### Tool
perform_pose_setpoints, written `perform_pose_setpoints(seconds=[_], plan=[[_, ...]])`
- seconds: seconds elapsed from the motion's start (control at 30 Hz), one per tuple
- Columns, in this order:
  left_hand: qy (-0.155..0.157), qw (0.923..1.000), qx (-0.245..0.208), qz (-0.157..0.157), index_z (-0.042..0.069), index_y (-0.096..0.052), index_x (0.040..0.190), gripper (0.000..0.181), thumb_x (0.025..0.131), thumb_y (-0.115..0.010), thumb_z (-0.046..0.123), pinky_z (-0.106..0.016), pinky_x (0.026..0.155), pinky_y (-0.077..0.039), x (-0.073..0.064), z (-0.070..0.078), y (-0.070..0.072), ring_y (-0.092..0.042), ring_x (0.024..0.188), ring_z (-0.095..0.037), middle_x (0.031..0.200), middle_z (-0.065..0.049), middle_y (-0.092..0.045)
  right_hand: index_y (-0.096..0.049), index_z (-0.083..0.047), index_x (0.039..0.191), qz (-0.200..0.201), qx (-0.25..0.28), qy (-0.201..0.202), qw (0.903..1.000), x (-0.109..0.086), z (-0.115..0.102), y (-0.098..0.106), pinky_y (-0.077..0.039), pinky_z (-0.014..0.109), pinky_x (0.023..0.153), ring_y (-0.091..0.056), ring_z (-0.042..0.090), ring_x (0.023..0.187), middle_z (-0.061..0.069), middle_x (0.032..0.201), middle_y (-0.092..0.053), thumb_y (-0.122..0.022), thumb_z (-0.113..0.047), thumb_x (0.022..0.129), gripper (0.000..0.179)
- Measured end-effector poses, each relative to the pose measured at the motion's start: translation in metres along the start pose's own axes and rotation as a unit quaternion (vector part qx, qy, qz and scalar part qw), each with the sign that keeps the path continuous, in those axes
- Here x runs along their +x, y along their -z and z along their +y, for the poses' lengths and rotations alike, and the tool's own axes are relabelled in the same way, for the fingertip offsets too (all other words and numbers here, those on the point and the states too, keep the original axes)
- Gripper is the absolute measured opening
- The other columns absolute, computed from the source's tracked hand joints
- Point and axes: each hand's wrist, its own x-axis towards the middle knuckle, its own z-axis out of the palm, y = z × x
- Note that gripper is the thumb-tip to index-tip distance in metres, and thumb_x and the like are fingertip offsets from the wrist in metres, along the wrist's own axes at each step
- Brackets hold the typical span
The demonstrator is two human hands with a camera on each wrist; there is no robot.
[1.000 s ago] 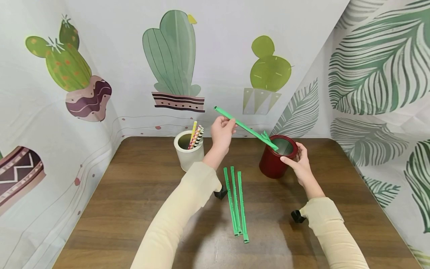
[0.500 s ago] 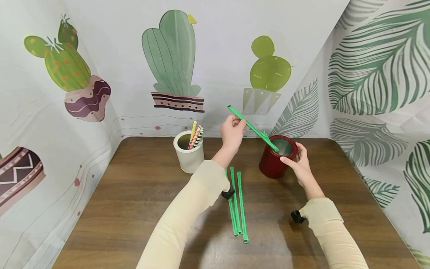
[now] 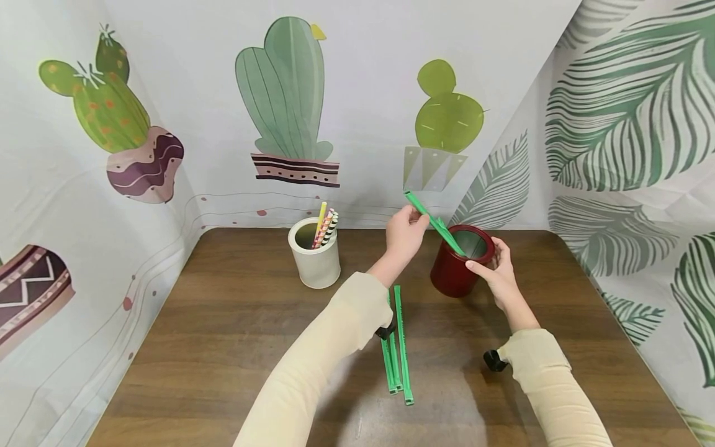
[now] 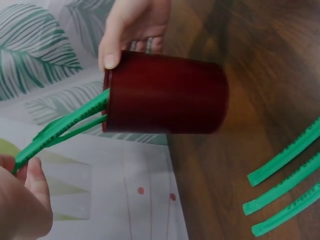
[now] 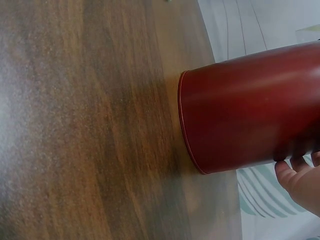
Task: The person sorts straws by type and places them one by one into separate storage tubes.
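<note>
My left hand (image 3: 405, 234) pinches a green wrapped straw (image 3: 415, 200) near its upper end. The straw slants down to the right, its lower end inside the mouth of a dark red cup (image 3: 451, 273). Other green wrapped straws (image 4: 82, 129) poke out of the same cup beside it; their number is hard to tell. My right hand (image 3: 499, 273) grips the cup at its right side near the rim, thumb on the rim and fingers (image 5: 286, 175) against the outer wall. Three more green wrapped straws (image 3: 403, 347) lie on the table, partly covered by my left sleeve and wrist.
A white cup (image 3: 317, 267) holding several striped and yellow straws (image 3: 326, 228) stands at the back left of the wooden table (image 3: 223, 335). Close behind the table hangs a cloth (image 3: 368, 93) printed with cacti and leaves.
My left hand has moved right and slightly down, pushing the green wrapped straw deeper into the red cup and tilting it steeper. My right hand and the cup have stayed in place.
</note>
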Motion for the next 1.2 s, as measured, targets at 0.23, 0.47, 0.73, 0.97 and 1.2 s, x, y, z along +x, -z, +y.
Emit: perform_pose_setpoints(seconds=[0.23,0.47,0.73,0.97,1.2], plan=[[0.001,0.9979,0.038,-0.052,0.012,-0.066,0.092,0.018,0.086,-0.055,0.024,-0.021,0.069,-0.045,-0.008,-0.006,-0.007,-0.062,0.088,-0.014,0.091,-0.001,-0.068,-0.017,-0.009,0.135,-0.001,0.0,-0.002,1.0,0.0,0.0,0.0,-0.028,0.014,0.092,-0.029,0.01,0.119,-0.003,0.126,-0.031,-0.063,-0.002,0.077,0.074],[0.015,0.9963,0.045,-0.072,0.014,-0.067,0.094,0.019,0.086,-0.056,0.026,-0.02,0.069,-0.044,-0.013,-0.007,-0.016,-0.062,0.085,-0.013,0.089,0.001,-0.068,-0.014,-0.009,0.136,-0.004,-0.007,-0.005,0.9999,0.0,-0.001,0.0,-0.027,0.015,0.092,-0.028,0.012,0.121,-0.001,0.128,-0.03,-0.062,-0.004,0.078,0.076],[0.037,0.9955,0.005,-0.087,0.012,-0.067,0.097,0.019,0.085,-0.057,0.024,-0.019,0.071,-0.046,-0.017,-0.009,-0.025,-0.063,0.081,-0.01,0.086,0.0,-0.069,-0.012,-0.01,0.138,-0.009,-0.014,-0.012,0.9998,0.002,0.001,0.001,-0.027,0.018,0.094,-0.027,0.013,0.121,0.0,0.131,-0.027,-0.062,-0.003,0.079,0.077],[0.084,0.9856,-0.088,-0.117,0.008,-0.061,0.106,0.024,0.085,-0.058,0.021,-0.02,0.065,-0.049,-0.021,-0.011,-0.029,-0.063,0.081,-0.013,0.093,-0.006,-0.067,-0.012,-0.01,0.137,-0.008,-0.012,-0.019,0.9997,0.004,0.003,0.002,-0.027,0.019,0.096,-0.028,0.014,0.12,0.0,0.131,-0.027,-0.061,-0.003,0.079,0.077],[0.054,0.9892,-0.05,-0.127,0.013,-0.057,0.113,0.031,0.083,-0.06,0.02,-0.02,0.072,-0.047,-0.025,-0.023,-0.028,-0.061,0.092,-0.011,0.098,-0.002,-0.066,-0.014,-0.012,0.136,-0.011,-0.01,-0.008,0.9999,0.002,0.001,0.001,-0.03,0.01,0.088,-0.029,0.013,0.119,-0.002,0.129,-0.029,-0.062,-0.005,0.079,0.075]])
